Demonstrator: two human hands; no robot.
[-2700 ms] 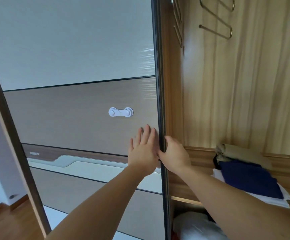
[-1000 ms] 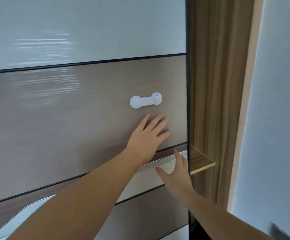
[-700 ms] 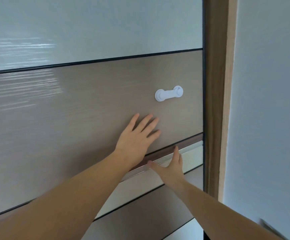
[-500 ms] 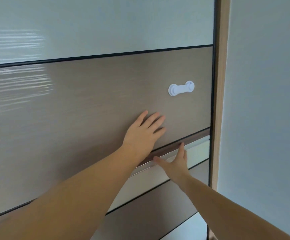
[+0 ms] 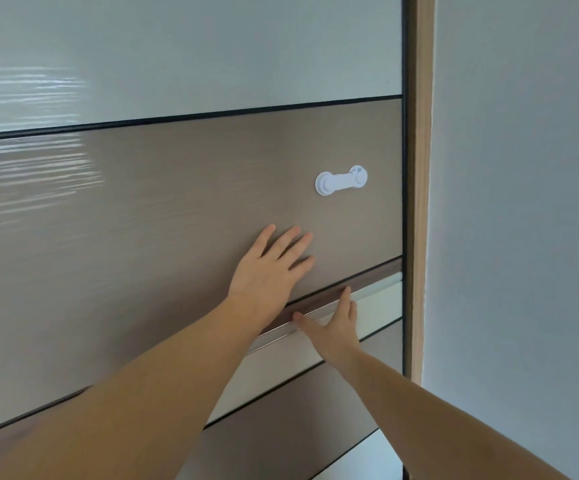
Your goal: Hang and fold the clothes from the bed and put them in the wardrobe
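Wardrobe door (image 5: 177, 202), sliding type, fills the left and centre of the view; its right edge lies against the wooden frame post (image 5: 419, 168), no gap visible between them. Door face banded: pale panel on top, brown panel below, then a dark strip and lighter bands. White child-safety latch (image 5: 341, 180) stuck on the brown panel, near the right edge. Left hand (image 5: 270, 268) flat on the brown panel, below-left of the latch, fingers straight and spread, holding nothing. Right hand (image 5: 333, 327) lower and to the right, fingers straight, flat on the light band at the metal trim (image 5: 378, 289); grasps nothing. Grey wall (image 5: 523, 202) right of the post. Clothes not in view.
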